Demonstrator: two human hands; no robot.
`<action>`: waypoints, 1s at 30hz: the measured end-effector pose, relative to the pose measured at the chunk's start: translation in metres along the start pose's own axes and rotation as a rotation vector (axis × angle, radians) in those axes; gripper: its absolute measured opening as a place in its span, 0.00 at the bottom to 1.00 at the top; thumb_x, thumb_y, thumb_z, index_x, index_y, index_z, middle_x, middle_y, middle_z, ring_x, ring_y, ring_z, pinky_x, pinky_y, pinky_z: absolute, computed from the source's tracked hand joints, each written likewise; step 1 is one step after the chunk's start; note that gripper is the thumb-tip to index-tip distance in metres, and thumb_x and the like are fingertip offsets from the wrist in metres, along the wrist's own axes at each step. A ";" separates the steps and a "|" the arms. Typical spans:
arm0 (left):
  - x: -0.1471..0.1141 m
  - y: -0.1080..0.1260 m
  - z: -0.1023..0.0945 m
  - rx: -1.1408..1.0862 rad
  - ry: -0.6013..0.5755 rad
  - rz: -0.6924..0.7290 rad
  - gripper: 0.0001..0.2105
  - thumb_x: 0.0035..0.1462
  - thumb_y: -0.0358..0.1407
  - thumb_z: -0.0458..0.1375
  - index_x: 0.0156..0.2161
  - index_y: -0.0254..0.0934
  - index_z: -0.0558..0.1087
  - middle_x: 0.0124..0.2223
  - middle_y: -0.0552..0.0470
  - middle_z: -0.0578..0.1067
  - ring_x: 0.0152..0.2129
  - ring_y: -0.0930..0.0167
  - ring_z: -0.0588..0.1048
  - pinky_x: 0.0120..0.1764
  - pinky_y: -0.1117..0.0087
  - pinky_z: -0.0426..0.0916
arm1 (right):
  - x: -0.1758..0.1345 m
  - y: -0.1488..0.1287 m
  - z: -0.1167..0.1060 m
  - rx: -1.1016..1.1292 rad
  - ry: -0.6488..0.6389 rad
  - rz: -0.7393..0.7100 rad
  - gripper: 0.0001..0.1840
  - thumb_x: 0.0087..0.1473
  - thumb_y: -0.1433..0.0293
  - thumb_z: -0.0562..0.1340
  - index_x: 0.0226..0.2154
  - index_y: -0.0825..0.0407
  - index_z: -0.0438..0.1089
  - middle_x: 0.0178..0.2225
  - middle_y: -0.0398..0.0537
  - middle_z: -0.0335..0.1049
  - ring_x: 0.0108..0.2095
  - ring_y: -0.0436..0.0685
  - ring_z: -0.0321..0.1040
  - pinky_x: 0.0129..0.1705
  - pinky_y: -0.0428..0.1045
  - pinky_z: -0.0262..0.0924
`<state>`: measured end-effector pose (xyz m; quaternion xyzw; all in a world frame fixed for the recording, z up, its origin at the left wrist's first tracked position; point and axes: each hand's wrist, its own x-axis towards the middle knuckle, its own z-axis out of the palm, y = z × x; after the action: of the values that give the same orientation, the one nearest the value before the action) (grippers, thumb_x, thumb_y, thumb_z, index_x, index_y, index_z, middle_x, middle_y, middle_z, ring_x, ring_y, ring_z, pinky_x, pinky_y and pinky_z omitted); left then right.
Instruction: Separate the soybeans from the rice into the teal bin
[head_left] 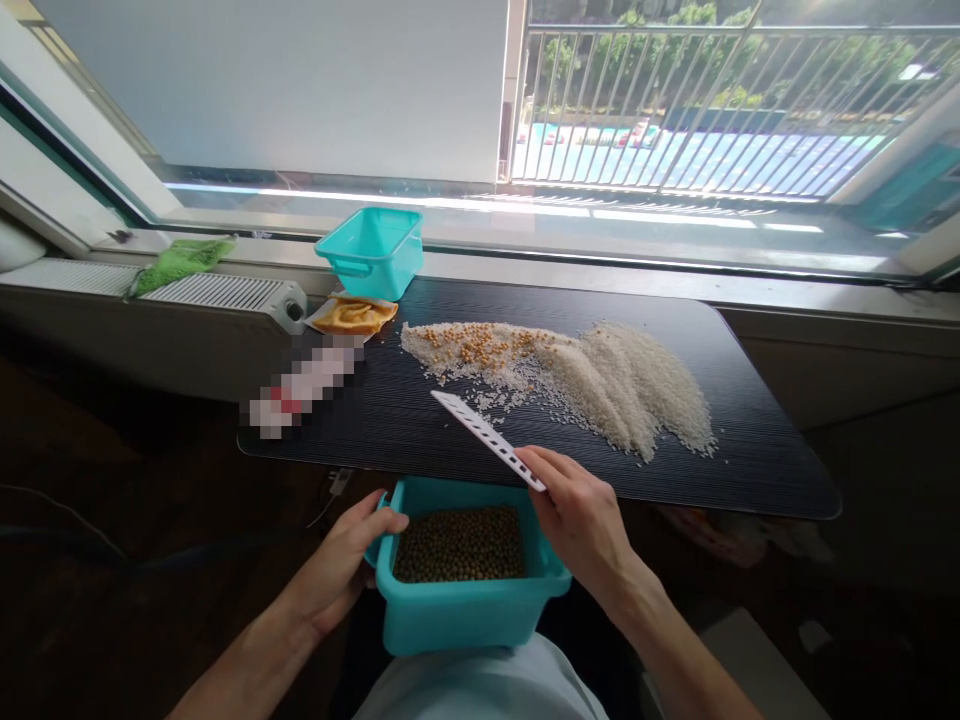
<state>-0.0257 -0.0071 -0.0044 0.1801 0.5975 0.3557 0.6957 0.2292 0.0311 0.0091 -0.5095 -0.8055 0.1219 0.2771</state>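
Observation:
My left hand point(349, 555) grips the handle at the left rim of a turquoise plastic bin point(457, 615), which sits against my lap below the table edge. Small brownish-green round grains point(465, 545) cover the bin's floor. In my right hand point(581, 510) is a flat white slotted plastic strip point(487, 437), tilted up to the left above the table's front edge. Beyond it, a spread pile of white rice point(637, 390) lies on the table. Yellow-orange peas point(484, 343) are scattered over the pile's left part.
A second turquoise bin point(379, 255) stands at the back left of the dark table point(750, 430). In front of it lies an orange-yellow packet point(354, 315), near a blurred-out item. A green bag point(184, 265) rests on the radiator point(232, 292) at the left. Windows run along the back.

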 end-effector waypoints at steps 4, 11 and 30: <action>0.000 0.001 0.000 0.014 -0.003 -0.008 0.15 0.42 0.37 0.67 0.35 0.38 0.69 0.27 0.58 0.71 0.20 0.74 0.69 0.27 0.74 0.66 | -0.019 0.015 -0.012 -0.135 0.069 0.078 0.19 0.60 0.75 0.53 0.48 0.50 0.73 0.46 0.51 0.77 0.45 0.57 0.75 0.47 0.50 0.68; 0.002 -0.002 0.004 0.032 -0.016 -0.021 0.14 0.43 0.37 0.67 0.33 0.38 0.68 0.23 0.61 0.65 0.16 0.76 0.65 0.22 0.75 0.61 | -0.034 0.047 -0.042 -0.309 0.176 0.196 0.18 0.58 0.74 0.53 0.46 0.49 0.75 0.45 0.50 0.78 0.42 0.59 0.76 0.43 0.50 0.69; -0.002 0.003 0.012 0.041 0.015 -0.072 0.17 0.41 0.38 0.68 0.37 0.39 0.71 0.26 0.59 0.70 0.19 0.74 0.67 0.27 0.73 0.67 | 0.006 0.062 -0.059 -0.141 0.115 0.306 0.18 0.60 0.64 0.53 0.32 0.50 0.76 0.30 0.48 0.78 0.27 0.55 0.72 0.28 0.46 0.59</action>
<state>-0.0150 -0.0044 0.0011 0.1699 0.6160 0.3192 0.6998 0.3078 0.0593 0.0293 -0.6504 -0.7079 0.0767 0.2645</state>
